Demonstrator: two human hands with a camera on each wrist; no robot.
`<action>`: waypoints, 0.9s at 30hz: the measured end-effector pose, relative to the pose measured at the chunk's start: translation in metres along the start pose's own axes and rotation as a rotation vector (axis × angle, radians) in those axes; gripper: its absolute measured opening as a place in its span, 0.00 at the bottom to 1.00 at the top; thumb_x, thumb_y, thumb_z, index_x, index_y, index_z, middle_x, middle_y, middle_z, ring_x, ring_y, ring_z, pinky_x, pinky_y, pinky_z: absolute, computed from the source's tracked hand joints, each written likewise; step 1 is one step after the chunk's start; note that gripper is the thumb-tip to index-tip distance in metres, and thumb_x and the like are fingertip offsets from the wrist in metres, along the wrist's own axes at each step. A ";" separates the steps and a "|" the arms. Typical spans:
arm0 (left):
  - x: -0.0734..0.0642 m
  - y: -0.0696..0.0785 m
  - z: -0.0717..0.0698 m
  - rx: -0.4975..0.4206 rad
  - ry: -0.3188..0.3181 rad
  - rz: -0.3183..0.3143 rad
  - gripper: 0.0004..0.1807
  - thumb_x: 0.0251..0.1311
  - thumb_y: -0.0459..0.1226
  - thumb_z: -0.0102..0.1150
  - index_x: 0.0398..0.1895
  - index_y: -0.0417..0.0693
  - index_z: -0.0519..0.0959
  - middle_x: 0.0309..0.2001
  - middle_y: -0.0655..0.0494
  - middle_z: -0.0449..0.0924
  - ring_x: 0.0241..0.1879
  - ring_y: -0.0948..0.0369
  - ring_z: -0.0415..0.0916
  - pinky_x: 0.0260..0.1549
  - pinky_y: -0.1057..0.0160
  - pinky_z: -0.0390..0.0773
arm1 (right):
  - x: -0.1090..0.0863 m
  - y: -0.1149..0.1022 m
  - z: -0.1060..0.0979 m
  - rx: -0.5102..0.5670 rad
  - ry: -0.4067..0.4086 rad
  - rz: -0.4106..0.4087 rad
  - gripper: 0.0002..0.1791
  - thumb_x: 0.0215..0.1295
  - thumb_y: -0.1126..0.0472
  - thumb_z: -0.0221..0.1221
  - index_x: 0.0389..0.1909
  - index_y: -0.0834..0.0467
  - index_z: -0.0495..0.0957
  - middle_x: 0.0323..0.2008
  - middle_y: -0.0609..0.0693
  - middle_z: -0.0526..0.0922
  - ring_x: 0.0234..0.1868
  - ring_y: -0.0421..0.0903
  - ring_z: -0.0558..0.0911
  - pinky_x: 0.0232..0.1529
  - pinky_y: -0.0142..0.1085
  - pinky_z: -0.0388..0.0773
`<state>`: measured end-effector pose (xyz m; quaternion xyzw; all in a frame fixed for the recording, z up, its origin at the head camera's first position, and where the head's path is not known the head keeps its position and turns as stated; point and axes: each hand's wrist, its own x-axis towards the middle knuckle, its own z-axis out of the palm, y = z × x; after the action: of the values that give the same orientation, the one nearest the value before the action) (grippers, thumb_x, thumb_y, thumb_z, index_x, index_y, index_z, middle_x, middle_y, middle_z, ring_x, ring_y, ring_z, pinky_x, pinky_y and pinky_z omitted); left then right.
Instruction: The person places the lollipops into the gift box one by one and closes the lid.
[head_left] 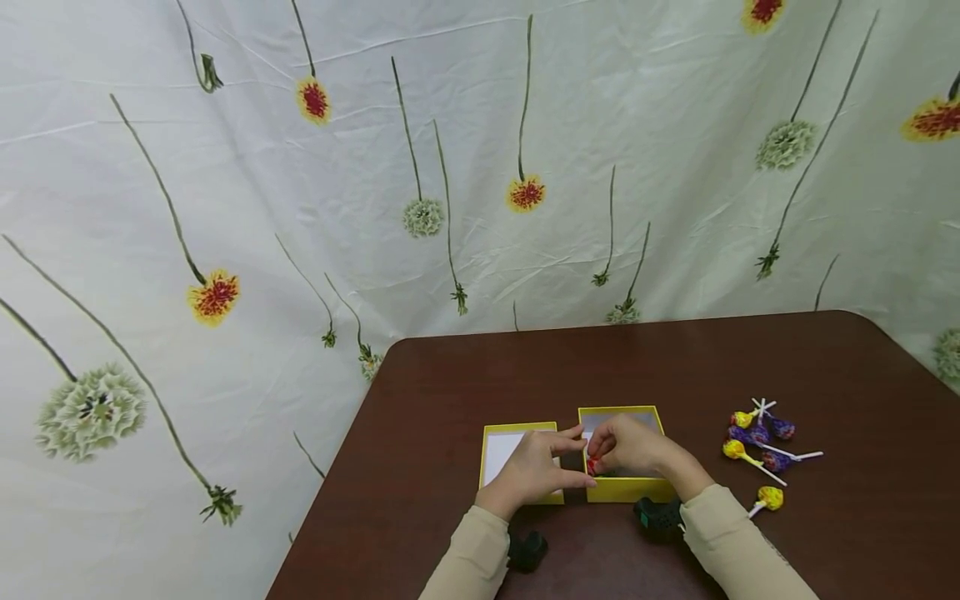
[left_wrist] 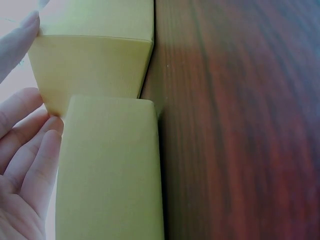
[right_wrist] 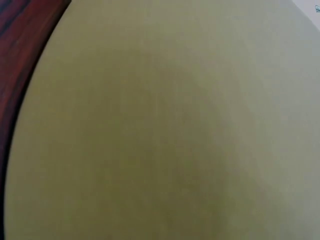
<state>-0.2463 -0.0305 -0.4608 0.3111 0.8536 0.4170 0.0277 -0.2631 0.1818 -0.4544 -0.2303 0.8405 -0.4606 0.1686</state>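
A yellow open box [head_left: 626, 490] stands on the table, its inside pale grey. My right hand [head_left: 633, 443] reaches down into its left part, thumb and fingers pinching a red-wrapped lollipop [head_left: 592, 467], mostly hidden by the fingers. My left hand [head_left: 531, 467] reaches across a second shallow yellow box part [head_left: 486, 454] with a white inside. Its thumb and fingers, fairly straight, touch the left side of the first box; the left wrist view shows fingertips [left_wrist: 52, 122] at the yellow wall [left_wrist: 95, 65]. Only a yellow wall [right_wrist: 150, 120] fills the right wrist view.
Several lollipops in purple wrappers [head_left: 776, 461] and yellow wrappers [head_left: 733, 450] lie in a loose group right of the box. One yellow lollipop [head_left: 770, 498] lies nearer me. A flower-patterned cloth [head_left: 480, 167] hangs behind the brown table [head_left: 450, 375].
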 end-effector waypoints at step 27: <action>0.000 0.001 -0.003 0.016 -0.033 -0.040 0.31 0.51 0.47 0.77 0.58 0.41 0.82 0.65 0.54 0.77 0.61 0.59 0.78 0.55 0.65 0.81 | -0.013 -0.025 -0.026 -0.088 0.134 -0.025 0.08 0.64 0.66 0.66 0.43 0.64 0.84 0.41 0.56 0.88 0.40 0.47 0.86 0.44 0.43 0.85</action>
<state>-0.2465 -0.0321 -0.4579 0.3007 0.8624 0.4045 0.0476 -0.2592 0.1951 -0.4185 -0.2165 0.8665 -0.4395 0.0959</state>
